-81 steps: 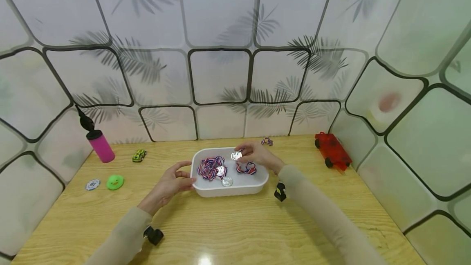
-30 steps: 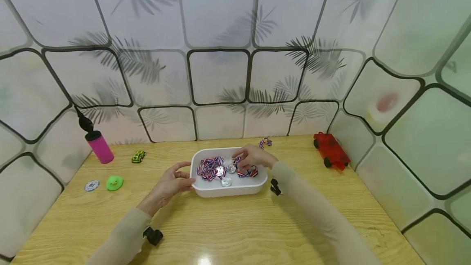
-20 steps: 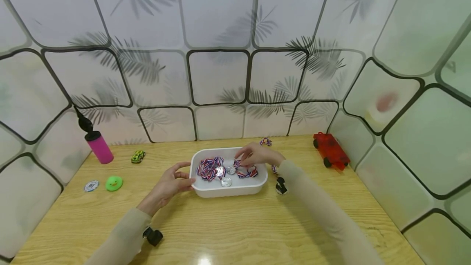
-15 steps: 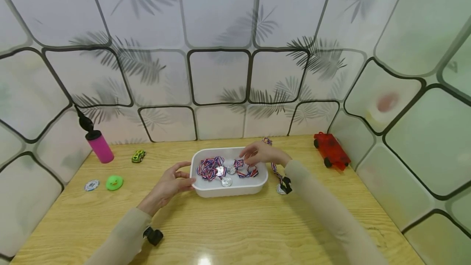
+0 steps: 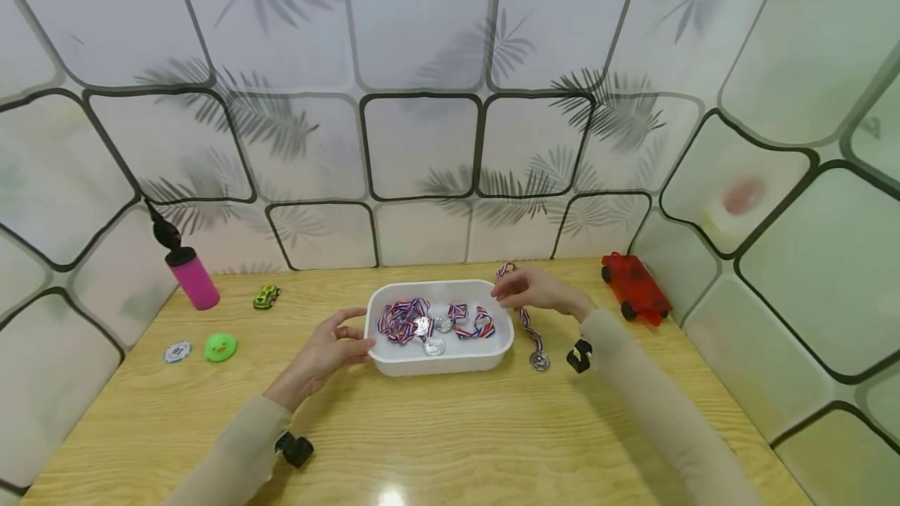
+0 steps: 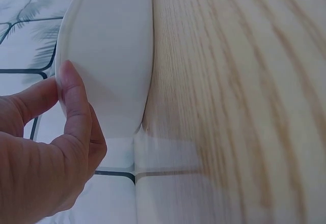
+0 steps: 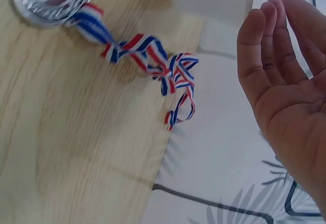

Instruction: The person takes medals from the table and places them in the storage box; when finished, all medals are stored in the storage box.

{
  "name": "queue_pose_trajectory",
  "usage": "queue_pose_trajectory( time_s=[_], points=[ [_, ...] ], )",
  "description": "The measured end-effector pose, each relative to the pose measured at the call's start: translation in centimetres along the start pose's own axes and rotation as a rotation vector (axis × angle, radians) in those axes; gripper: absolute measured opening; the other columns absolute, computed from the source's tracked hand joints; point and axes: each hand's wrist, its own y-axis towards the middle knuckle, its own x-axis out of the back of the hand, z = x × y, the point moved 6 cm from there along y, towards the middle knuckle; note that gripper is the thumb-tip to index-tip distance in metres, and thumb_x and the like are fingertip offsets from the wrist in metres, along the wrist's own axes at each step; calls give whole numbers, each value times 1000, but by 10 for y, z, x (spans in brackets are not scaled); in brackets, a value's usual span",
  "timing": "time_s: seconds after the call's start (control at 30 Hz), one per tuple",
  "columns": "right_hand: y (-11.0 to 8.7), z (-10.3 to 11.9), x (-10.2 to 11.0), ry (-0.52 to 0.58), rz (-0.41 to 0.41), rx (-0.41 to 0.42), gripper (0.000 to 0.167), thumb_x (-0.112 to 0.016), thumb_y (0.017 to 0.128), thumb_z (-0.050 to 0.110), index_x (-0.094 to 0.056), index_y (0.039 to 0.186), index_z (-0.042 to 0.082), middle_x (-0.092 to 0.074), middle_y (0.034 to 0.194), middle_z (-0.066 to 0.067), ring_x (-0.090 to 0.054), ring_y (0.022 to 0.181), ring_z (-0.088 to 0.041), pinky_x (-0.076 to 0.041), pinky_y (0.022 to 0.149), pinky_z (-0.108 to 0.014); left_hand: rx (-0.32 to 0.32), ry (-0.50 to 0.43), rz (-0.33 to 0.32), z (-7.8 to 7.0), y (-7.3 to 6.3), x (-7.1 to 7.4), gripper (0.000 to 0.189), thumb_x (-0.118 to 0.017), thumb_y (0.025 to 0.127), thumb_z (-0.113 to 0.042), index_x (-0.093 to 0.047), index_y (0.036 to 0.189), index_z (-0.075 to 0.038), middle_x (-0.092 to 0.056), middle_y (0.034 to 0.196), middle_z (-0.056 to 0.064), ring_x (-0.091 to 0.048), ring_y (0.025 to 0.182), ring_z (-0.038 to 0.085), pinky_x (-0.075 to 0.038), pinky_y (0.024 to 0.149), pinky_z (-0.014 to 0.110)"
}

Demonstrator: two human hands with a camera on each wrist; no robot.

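Note:
My left hand pinches the left end of a white plastic tub; in the left wrist view, its thumb and finger grip the rim. Inside the tub lie silver medals with red, white and blue ribbons, a tangled ribbon heap on the left and a looser ribbon on the right. Over the tub's right end hovers my right hand, empty, with relaxed fingers, also seen in the right wrist view. Beside it on the table lies another silver medal with its ribbon stretched toward the wall.
At the left stand a pink cylinder with a black top, a small yellow-green toy car, a green duck face and a poker chip. A red toy vehicle sits at the back right. Patterned walls border the table.
My right hand has lowered a silver medal into the tub, let go of its ribbon and moved right. The medal on the table has come out from behind the arm. My left hand stays put.

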Motion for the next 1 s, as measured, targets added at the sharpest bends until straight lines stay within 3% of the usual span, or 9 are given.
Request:
queue_pose_trajectory(
  time_s=[0.1, 0.37, 0.5, 0.67, 1.0],
  points=[
    [-7, -5, 6, 14, -8, -10, 28, -68, 92, 10, -67, 118, -1, -68, 114, -17, -64, 97, -18, -58, 85, -38, 0, -2, 3, 0, 0, 0, 71, -69, 88, 2, -33, 149, -4, -56, 97, 8, -64, 77, 15, -61, 79, 35],
    [-26, -20, 14, 41, -4, -16, 25, -68, 90, 5, -67, 113, -6, -68, 103, -22, -63, 86, -21, -57, 83, -51, -6, -12, 11, -1, 0, -1, 71, -68, 88, 3, -31, 149, -2, -55, 97, 9, -64, 77, 16, -61, 78, 35],
    [-34, -26, 15, 16, 12, -29, 24, -70, 89, 5, -69, 110, -6, -69, 99, -19, -63, 84, -19, -59, 79, -42, -3, -14, 8, -1, -1, -1, 72, -69, 88, 3, -31, 149, -3, -55, 98, 9, -64, 77, 16, -61, 77, 35],
    [-41, -32, 12, -18, 50, -28, 23, -72, 86, 5, -72, 108, -3, -70, 107, -18, -63, 91, -14, -57, 78, -27, 0, -14, 4, -2, -1, -1, 72, -68, 88, 3, -31, 150, -3, -56, 98, 9, -64, 77, 16, -61, 76, 33],
    [-50, -39, -10, -66, 187, 19, 26, -72, 80, -4, -73, 106, -4, -71, 106, -18, -64, 93, -16, -54, 80, -22, 10, -6, 0, 0, 2, 1, 69, -67, 89, 4, -33, 148, -4, -55, 99, 10, -64, 80, 17, -61, 76, 32]
  ],
)
